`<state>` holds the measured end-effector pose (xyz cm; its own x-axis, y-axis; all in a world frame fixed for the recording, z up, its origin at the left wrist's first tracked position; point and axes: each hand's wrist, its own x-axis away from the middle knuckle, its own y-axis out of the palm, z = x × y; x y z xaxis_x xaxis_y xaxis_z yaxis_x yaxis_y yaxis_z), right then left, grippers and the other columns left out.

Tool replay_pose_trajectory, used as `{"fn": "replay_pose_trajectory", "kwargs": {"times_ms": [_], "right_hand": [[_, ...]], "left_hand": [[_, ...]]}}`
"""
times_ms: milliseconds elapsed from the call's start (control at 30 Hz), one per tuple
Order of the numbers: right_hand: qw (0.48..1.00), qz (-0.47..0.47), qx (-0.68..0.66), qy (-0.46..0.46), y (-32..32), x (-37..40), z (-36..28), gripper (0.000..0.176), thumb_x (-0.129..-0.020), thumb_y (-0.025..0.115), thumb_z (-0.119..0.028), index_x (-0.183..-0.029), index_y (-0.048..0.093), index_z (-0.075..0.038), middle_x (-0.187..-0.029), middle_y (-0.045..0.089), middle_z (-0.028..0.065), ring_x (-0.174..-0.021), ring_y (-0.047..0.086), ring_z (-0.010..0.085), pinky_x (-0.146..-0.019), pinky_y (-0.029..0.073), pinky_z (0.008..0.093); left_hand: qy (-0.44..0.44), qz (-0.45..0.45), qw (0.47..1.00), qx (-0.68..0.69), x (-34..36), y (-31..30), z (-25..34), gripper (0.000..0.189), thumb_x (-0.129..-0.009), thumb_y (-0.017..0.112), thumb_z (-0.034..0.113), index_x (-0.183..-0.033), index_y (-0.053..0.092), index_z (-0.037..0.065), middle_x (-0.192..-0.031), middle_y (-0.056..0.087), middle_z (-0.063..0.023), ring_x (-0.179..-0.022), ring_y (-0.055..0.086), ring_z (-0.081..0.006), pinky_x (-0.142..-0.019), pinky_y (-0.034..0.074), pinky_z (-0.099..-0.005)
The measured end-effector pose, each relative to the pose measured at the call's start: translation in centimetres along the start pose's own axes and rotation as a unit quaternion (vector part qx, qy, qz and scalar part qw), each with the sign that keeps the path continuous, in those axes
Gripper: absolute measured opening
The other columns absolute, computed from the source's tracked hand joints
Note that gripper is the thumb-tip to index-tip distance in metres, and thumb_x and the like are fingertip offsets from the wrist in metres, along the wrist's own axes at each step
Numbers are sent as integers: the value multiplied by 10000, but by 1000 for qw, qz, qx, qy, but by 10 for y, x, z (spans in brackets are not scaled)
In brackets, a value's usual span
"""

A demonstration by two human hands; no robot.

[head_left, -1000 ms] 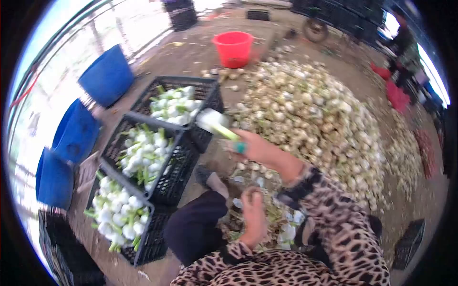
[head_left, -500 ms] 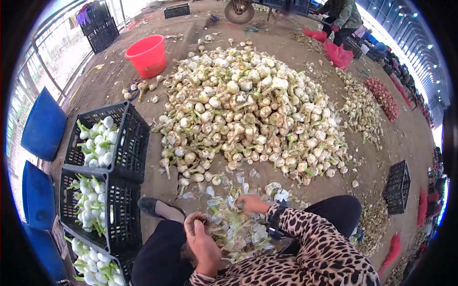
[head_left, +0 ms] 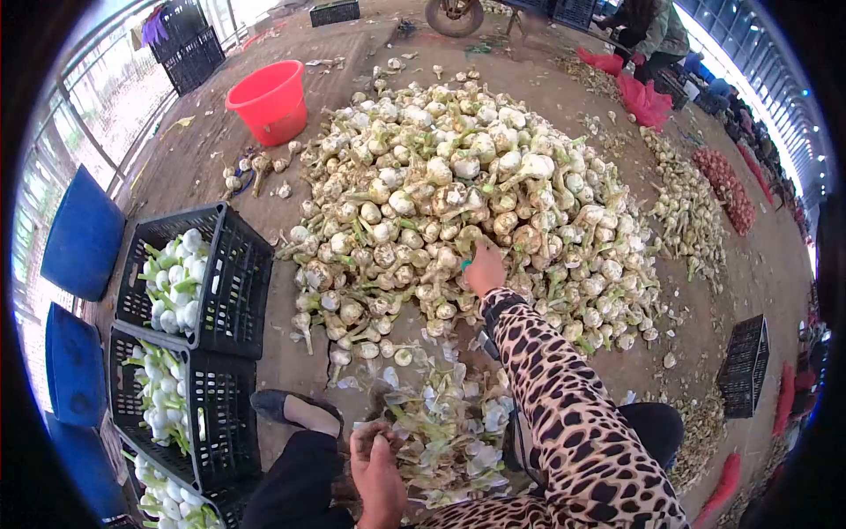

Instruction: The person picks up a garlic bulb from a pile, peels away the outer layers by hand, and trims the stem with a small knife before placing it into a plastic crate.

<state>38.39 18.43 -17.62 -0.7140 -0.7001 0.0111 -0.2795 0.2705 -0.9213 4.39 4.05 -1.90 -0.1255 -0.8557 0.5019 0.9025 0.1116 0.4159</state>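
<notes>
My right hand [head_left: 486,268] reaches into the front face of a big pile of garlic bulbs [head_left: 414,189], its fingers bent around a bulb there. A small teal thing [head_left: 466,264] shows at the side of its fingers. Low in the view, my left hand [head_left: 379,472] is closed with the thumb up against curled, dirt-darkened fingers; I cannot tell what is in it. Between my legs, beside the left hand, lies a heap of peeled garlic skins [head_left: 454,432].
To my left stand black crates [head_left: 231,291] filled with trimmed white garlic, next to blue bins [head_left: 82,234]. A red bucket [head_left: 269,106] sits behind the pile's left side. At right is another black crate [head_left: 743,366]. A person [head_left: 656,40] bends at the far right.
My right hand has moved forward from the skins heap to the garlic pile, the arm stretching out. My left hand stays low, slightly lower than before. The view has shifted a little.
</notes>
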Motion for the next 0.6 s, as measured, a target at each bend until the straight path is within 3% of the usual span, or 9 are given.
{"fn": "replay_pose_trajectory", "kwargs": {"times_ms": [67,167,233,267,300,333,433,467,600], "right_hand": [[994,-86,19,-59,27,-10,24,550,-779,616,-115,-1238,390,89,-1140,479,299,-954,557,372,-721,508,415],[970,-144,-190,56,-19,35,3,455,-794,552,-122,-1223,470,9,-867,618,223,-832,590,355,-706,488,422],[972,-21,-221,-72,55,58,35,336,-764,548,-166,-1036,547,31,-812,624,190,-687,595,315,-623,460,417],[980,-125,-130,-79,26,92,18,285,-786,546,-168,-1009,552,9,-769,615,130,-657,582,233,-597,451,374],[879,-331,-344,-15,-52,130,-14,376,-800,546,-209,-1042,514,78,-881,591,225,-823,593,279,-675,465,390],[859,-360,-359,-62,-34,152,-10,341,-796,571,-216,-988,539,63,-799,596,176,-742,590,280,-629,451,391],[848,-311,-338,-264,-59,220,-21,397,-799,600,-293,-1029,526,21,-817,596,177,-734,560,271,-643,432,394],[841,-381,-291,-249,-82,234,-27,427,-807,607,-270,-1109,504,15,-869,593,180,-760,551,259,-679,435,388],[801,-296,-489,-178,-152,284,-32,417,-853,630,-309,-1110,522,0,-1009,584,80,-864,525,144,-687,454,296]], "left_hand": [[-15,-4,1000,-7,1,-2,0,211,-885,484,33,-1095,483,51,-1031,508,-49,-905,512,-150,-804,445,-309],[-26,-35,999,-27,4,-7,-5,239,-894,494,67,-1132,472,61,-1051,513,-52,-912,517,-162,-793,443,-309],[-51,-38,998,-30,10,-1,-3,259,-898,492,87,-1154,465,57,-1058,515,-56,-914,518,-166,-791,439,-307],[-102,-43,986,-127,17,3,7,442,-914,538,258,-1298,414,76,-1185,503,-68,-978,543,-191,-790,479,-278],[-102,-28,988,-116,19,8,7,389,-914,515,210,-1265,426,69,-1152,507,-67,-956,536,-182,-791,468,-291],[-101,-10,989,-105,21,12,8,339,-913,492,162,-1232,438,61,-1119,512,-67,-934,528,-174,-791,456,-304],[-129,-89,987,-31,28,4,10,387,-924,466,159,-1280,363,45,-1110,513,-92,-946,534,-191,-800,465,-321],[-150,-136,979,-12,8,-19,-9,410,-927,464,169,-1295,337,42,-1121,508,-100,-957,537,-202,-805,468,-320],[-83,-204,974,-47,42,-4,7,474,-857,503,26,-1284,299,6,-1183,461,-126,-1025,528,-228,-843,466,-308]]}}
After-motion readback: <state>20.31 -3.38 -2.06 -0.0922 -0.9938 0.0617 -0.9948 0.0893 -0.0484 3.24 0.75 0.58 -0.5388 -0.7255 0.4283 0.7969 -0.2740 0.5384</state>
